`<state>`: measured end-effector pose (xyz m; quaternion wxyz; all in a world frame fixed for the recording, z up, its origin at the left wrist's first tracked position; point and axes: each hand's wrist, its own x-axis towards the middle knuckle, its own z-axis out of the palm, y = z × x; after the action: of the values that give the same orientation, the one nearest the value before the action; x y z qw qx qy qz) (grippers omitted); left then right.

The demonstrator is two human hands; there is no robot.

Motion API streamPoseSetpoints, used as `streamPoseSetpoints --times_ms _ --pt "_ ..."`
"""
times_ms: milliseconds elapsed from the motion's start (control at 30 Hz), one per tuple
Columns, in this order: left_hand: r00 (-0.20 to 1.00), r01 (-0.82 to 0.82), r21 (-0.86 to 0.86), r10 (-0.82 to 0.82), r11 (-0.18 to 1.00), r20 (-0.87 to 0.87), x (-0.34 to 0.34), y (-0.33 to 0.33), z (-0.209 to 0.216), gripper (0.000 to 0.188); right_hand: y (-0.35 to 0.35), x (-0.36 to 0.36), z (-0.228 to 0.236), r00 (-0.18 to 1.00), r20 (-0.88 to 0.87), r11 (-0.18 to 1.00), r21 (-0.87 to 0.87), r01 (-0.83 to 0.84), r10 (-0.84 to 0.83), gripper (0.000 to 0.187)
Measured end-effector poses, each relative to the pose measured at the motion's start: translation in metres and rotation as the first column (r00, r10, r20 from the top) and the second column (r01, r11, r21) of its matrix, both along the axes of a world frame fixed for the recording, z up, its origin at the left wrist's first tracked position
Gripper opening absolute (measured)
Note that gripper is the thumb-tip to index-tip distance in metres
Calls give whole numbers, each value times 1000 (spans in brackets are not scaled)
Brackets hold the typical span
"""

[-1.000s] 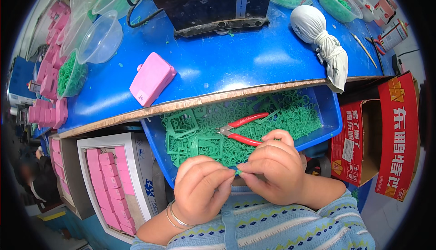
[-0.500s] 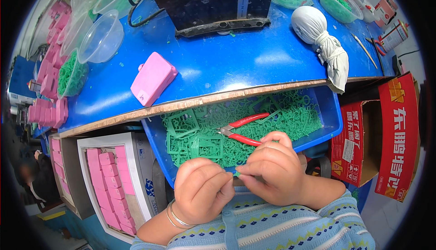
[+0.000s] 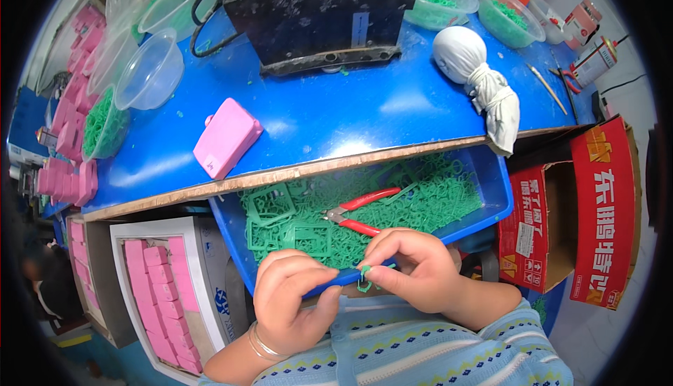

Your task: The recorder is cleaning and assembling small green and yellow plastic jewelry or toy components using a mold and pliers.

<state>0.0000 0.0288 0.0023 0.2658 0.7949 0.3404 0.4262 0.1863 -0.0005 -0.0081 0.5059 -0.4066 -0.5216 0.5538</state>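
The person's right hand [image 3: 420,270] has thumb and forefinger closed on a small green piece [image 3: 364,286], which hangs from the fingertips in front of the chest, by the near rim of the blue tray [image 3: 503,207]. The left hand [image 3: 293,295] is just beside it, thumb and forefinger parted with nothing seen between them; whether its curled fingers hide anything cannot be told. The two hands are near each other but do not touch. To work such a thin, loop-like piece well, the person would do best to pinch lightly, since it looks likely to bend or spring away, and to let the right hand steady it while the left grips close to the spot being worked, not at a far end. Keeping the hands low by the tray seems wise, as a dropped piece could fall to the lap or be lost among the loose green pieces [image 3: 427,211] heaped there. The red-handled cutters [image 3: 339,214] lie on that heap with their handles spread, within easy reach should fingers prove too blunt; their tips deserve care. The pink block [image 3: 228,141] on the blue table [image 3: 329,116] is well apart and leaves the fingers free room.
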Motion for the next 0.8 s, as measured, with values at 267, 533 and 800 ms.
streamPoseSetpoints --times_ms 267,533,800 --pt "957 290 -317 -281 903 76 12 16 10 25 0 6 -10 729 -677 854 -320 -411 97 11" --pt "977 180 -202 -152 963 147 14 15 5 13 0 -2 -3 914 -405 946 -306 -107 -27 16" --pt "995 16 144 -1 989 -100 7 11 16 27 10 6 24 789 522 820 570 -41 -324 23"
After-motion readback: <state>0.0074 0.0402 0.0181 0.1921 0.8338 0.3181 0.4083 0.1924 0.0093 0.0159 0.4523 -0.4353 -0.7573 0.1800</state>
